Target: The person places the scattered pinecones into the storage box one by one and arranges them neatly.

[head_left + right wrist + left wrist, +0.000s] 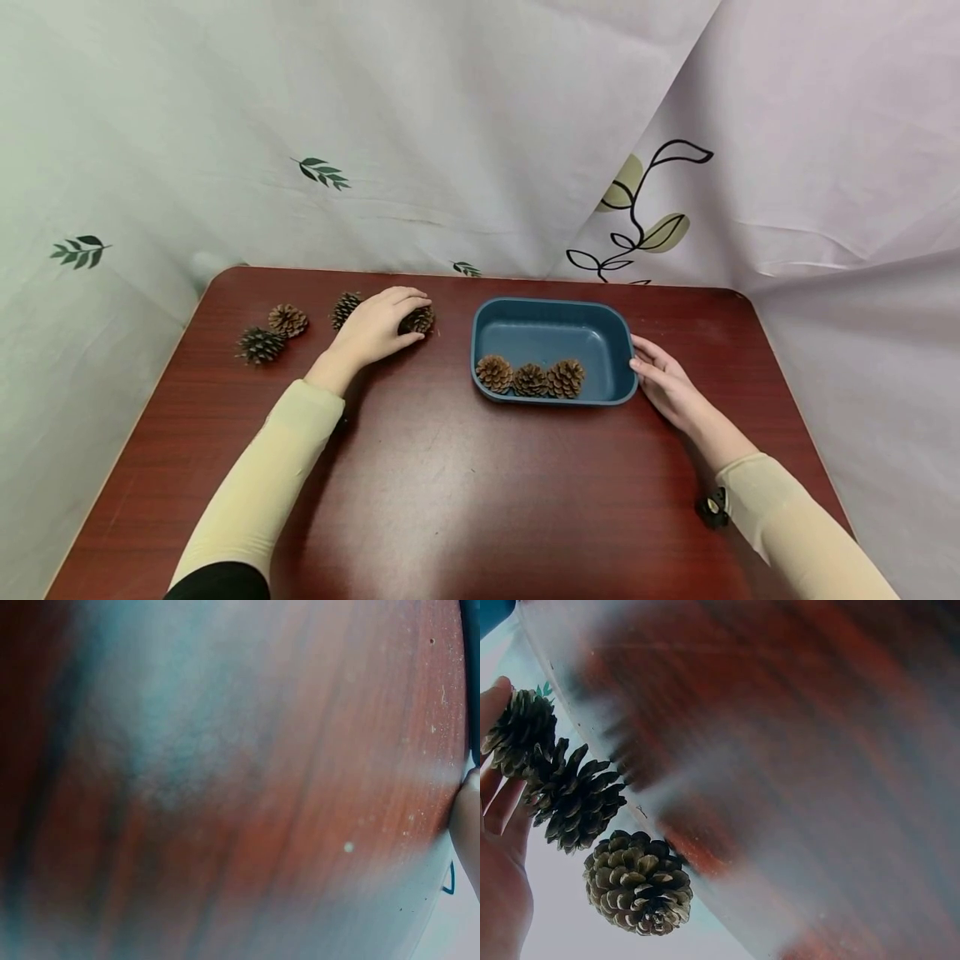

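Our right hand (667, 385) rests flat-fingered against the blue tray (622, 350) holding three pinecones (530, 378), while our left hand (372, 327) curls over a pinecone (418, 320).

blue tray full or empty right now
Partly filled: the blue tray holds three pine cones along its near wall; the rest of its floor is bare.
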The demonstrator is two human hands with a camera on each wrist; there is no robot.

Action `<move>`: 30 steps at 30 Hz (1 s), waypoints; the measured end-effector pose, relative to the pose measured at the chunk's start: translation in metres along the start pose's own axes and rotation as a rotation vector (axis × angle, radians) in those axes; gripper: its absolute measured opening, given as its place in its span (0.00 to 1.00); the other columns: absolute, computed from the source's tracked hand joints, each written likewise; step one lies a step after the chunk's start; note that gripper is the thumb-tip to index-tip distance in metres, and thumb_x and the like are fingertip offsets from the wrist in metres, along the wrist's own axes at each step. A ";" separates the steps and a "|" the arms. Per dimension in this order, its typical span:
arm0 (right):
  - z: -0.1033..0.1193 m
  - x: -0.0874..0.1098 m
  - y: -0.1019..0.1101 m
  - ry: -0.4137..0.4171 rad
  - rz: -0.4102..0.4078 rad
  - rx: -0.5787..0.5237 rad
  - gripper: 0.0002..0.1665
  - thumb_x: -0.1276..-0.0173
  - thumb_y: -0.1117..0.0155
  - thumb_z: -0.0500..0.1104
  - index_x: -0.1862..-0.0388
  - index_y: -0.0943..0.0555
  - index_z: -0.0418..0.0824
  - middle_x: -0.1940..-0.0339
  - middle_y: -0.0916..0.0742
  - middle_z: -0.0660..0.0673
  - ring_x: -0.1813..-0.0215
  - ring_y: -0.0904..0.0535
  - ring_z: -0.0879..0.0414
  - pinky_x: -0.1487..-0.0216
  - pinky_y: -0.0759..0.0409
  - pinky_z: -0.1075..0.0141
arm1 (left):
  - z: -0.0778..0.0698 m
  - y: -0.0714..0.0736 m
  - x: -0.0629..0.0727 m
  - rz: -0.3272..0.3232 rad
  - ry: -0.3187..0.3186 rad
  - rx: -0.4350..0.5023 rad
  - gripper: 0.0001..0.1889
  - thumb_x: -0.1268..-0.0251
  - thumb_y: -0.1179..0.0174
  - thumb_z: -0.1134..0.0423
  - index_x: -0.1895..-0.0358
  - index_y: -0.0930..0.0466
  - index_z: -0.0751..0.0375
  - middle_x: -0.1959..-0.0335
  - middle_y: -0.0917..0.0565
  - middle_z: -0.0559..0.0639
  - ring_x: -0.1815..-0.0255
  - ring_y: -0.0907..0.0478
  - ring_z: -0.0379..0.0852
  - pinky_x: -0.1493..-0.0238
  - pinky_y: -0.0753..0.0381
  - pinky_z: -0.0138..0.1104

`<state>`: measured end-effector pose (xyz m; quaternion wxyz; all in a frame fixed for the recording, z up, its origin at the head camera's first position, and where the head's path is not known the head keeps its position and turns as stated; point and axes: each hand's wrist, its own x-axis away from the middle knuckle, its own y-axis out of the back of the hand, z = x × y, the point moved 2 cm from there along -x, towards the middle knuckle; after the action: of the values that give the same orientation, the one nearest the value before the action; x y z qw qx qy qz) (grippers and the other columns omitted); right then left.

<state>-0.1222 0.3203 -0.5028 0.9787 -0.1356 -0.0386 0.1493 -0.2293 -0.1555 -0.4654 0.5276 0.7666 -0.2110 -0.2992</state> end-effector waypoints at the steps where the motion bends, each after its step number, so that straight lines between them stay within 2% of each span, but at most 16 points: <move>1: 0.000 0.000 0.000 0.002 0.000 -0.001 0.26 0.15 0.57 0.29 0.27 0.26 0.48 0.34 0.15 0.56 0.35 0.19 0.67 0.35 0.20 0.78 | -0.001 0.000 0.000 -0.006 0.003 0.002 0.29 0.36 0.23 0.59 0.33 0.19 0.65 0.33 0.17 0.59 0.28 0.23 0.58 0.25 0.23 0.52; 15: 0.002 0.001 -0.002 0.005 0.007 0.005 0.25 0.15 0.57 0.29 0.27 0.26 0.47 0.34 0.15 0.56 0.35 0.19 0.67 0.36 0.20 0.78 | -0.002 0.005 0.003 -0.091 0.034 0.007 0.30 0.35 0.24 0.55 0.33 0.19 0.62 0.34 0.17 0.60 0.31 0.21 0.60 0.28 0.21 0.54; 30: 0.002 0.001 -0.003 0.007 0.006 -0.001 0.25 0.15 0.57 0.29 0.28 0.26 0.48 0.35 0.15 0.56 0.36 0.19 0.67 0.36 0.20 0.78 | -0.023 0.015 0.004 -0.168 0.023 0.073 0.29 0.33 0.26 0.51 0.33 0.18 0.60 0.35 0.16 0.58 0.32 0.19 0.58 0.28 0.20 0.53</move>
<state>-0.1204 0.3183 -0.4998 0.9783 -0.1366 -0.0351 0.1516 -0.2110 -0.1480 -0.4461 0.4749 0.8035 -0.1507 -0.3258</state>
